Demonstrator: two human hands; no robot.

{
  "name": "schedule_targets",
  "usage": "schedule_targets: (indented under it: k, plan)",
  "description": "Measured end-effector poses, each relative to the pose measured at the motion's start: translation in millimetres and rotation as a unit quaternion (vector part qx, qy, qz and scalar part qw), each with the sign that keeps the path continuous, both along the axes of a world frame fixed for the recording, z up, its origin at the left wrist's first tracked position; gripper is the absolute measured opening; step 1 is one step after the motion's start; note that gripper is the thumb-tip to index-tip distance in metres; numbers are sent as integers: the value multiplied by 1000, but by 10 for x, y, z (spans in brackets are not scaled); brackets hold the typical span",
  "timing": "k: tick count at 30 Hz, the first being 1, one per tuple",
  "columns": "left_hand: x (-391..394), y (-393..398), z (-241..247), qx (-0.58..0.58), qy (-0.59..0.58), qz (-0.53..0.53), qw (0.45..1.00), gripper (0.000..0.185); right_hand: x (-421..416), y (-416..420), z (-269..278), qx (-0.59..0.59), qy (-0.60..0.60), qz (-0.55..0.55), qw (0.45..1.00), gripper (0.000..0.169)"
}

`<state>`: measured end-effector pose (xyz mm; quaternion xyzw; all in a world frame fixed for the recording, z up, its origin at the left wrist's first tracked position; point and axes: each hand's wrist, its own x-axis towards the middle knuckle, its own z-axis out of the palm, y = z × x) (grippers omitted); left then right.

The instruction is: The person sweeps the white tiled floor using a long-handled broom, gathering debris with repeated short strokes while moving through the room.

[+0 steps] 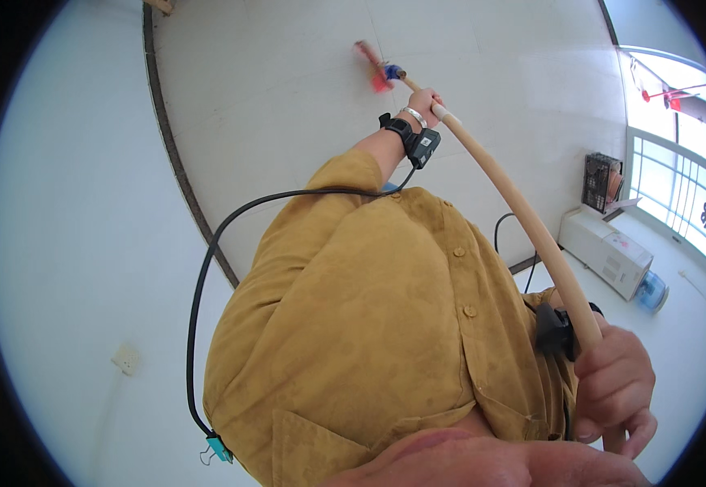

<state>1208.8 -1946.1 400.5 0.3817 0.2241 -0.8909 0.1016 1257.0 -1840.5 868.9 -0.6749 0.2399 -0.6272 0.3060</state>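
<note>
A long pale wooden pole (526, 213) runs diagonally from near my chin down to the floor. My left hand (427, 105) is wrapped around its lower part, just below a whitish band (440, 112). Close to my face, my right hand (614, 389) grips the upper part of the pole. At the far end, a blue fitting (393, 72) joins a red and pink head (374, 66), blurred, perhaps of a broom or mop. That head is over the pale tiled floor (280, 79). A black device (423, 147) is strapped to my left wrist beside a silver bracelet (415, 115).
A black cable (206, 268) loops from the left wrist device to a teal binder clip (219, 449) at my shirt. To the right stand a water dispenser (608, 249) and a black crate (599, 179), near a glazed doorway (675, 182). A wall with an outlet (125, 359) runs along my left.
</note>
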Motion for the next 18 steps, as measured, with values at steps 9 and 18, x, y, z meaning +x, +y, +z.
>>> schedule_targets:
  k: [9,18]
  plan:
    - [960,-216,818,-169,-188,79,964,7,-1089,676,218,-76,-156,-93,980,25]
    - [3478,-574,-981,-480,-467,-235,704,10,-820,-1798,-1205,303,-185,109,929,28]
